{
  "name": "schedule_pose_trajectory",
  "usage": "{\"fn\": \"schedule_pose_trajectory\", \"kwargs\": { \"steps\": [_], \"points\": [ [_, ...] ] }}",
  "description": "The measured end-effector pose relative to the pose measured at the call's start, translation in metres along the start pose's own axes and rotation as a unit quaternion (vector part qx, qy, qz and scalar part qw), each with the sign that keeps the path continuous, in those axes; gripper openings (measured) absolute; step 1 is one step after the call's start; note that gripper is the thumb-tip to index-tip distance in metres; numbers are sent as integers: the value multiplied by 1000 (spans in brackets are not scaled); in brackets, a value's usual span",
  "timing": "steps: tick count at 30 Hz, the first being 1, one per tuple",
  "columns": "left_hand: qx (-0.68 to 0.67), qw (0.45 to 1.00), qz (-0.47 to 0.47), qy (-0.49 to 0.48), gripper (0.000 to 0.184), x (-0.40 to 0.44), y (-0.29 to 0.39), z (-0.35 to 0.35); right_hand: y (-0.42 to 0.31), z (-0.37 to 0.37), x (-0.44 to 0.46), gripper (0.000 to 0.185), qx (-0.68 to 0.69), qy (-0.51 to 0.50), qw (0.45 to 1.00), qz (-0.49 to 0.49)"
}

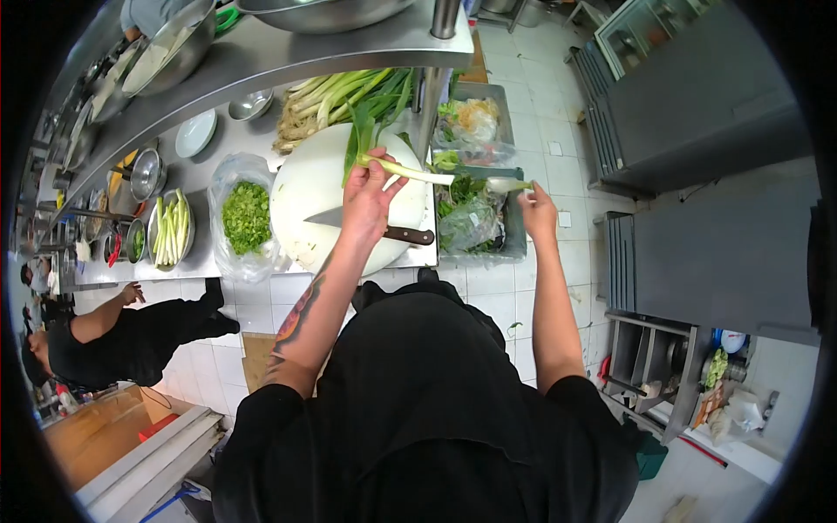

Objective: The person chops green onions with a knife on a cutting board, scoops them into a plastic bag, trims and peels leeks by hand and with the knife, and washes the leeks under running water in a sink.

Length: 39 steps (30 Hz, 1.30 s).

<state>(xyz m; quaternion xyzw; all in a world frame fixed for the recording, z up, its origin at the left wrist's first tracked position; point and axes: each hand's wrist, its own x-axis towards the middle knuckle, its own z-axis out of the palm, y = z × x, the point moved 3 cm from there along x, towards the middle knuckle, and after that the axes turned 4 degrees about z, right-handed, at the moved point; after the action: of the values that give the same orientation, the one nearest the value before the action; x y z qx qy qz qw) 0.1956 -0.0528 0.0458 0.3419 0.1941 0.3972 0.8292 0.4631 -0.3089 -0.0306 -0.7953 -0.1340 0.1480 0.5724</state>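
Note:
My left hand (366,200) is closed around a leek (418,176) with a white stalk and green leaves, held above the round white cutting board (301,187). The stalk's white end points right, past the board's edge. Out over a grey bin (516,240), my right hand (539,213) pinches a pale, slightly blurred piece of leek (506,185). A knife (410,235) with a brown handle lies on the board below my left hand. More leeks (336,96) with roots are piled behind the board.
Chopped greens (247,213) fill a plastic bag left of the board. Trimmed stalks lie in a bowl (172,228) beyond it. A steel shelf (349,52) overhangs the counter. Another bin (475,118) holds scraps. A co-worker (131,340) stands at the left; grey cabinets (715,253) line the right.

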Motion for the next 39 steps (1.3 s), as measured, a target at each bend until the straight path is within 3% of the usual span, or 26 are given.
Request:
{"fn": "schedule_pose_trajectory", "kwargs": {
  "steps": [1,2,4,6,10,11,13,16,19,21,22,23,26,28,29,30,32,34,36,37,39],
  "points": [
    [24,999,-9,-40,35,0,3,7,4,-3,4,35,-180,2,982,-58],
    [49,996,-16,-78,41,2,6,13,7,-2,8,42,-354,2,928,-114],
    [80,992,-23,-93,49,0,7,18,-52,4,-16,47,-275,-46,955,-104],
    [85,987,-23,-137,50,-2,7,29,-108,23,-49,45,21,-185,980,-65],
    [41,991,-23,-127,43,-10,11,20,-146,47,-92,42,58,-295,951,-71],
    [39,993,-20,-113,41,-13,21,9,-139,47,-94,41,-9,-290,952,-96],
    [43,997,7,-67,38,-18,53,-37,-114,49,-97,40,-65,-288,949,-111],
    [127,970,154,138,37,-26,141,-134,-71,33,-103,40,-30,-274,961,-33],
    [258,855,357,274,34,-42,235,-280,-55,17,-116,40,-79,-262,962,15],
    [325,783,360,388,34,-53,292,-341,-53,17,-123,40,-151,-241,958,23],
    [389,733,411,379,34,-49,315,-387,-56,21,-125,40,-152,-243,958,21],
    [433,708,409,378,34,-47,337,-410,-61,24,-129,40,-177,-243,954,6],
    [512,733,217,391,54,-23,389,-448,-66,37,-134,43,-225,-242,943,-44],
    [539,718,228,377,65,1,393,-456,-83,49,-138,41,-278,-238,926,-89],
    [591,682,232,364,63,20,394,-491,-85,55,-141,39,-253,-230,935,-95],
    [588,687,226,362,63,22,388,-485,-87,61,-145,39,-259,-227,934,-91],
    [617,726,162,255,56,24,367,-426,-96,77,-152,33,-237,-208,943,-105],
    [478,853,103,182,40,1,302,-358,-114,106,-164,26,-232,-191,935,-190],
    [558,827,64,28,29,-28,239,-307,-136,141,-175,27,-259,-209,900,-280],
    [588,803,95,-6,25,-43,207,-283,-144,156,-177,29,-265,-219,878,-334],
    [595,797,80,-64,28,-64,166,-229,-128,179,-168,47,-328,-257,851,-320]
  ]
}}
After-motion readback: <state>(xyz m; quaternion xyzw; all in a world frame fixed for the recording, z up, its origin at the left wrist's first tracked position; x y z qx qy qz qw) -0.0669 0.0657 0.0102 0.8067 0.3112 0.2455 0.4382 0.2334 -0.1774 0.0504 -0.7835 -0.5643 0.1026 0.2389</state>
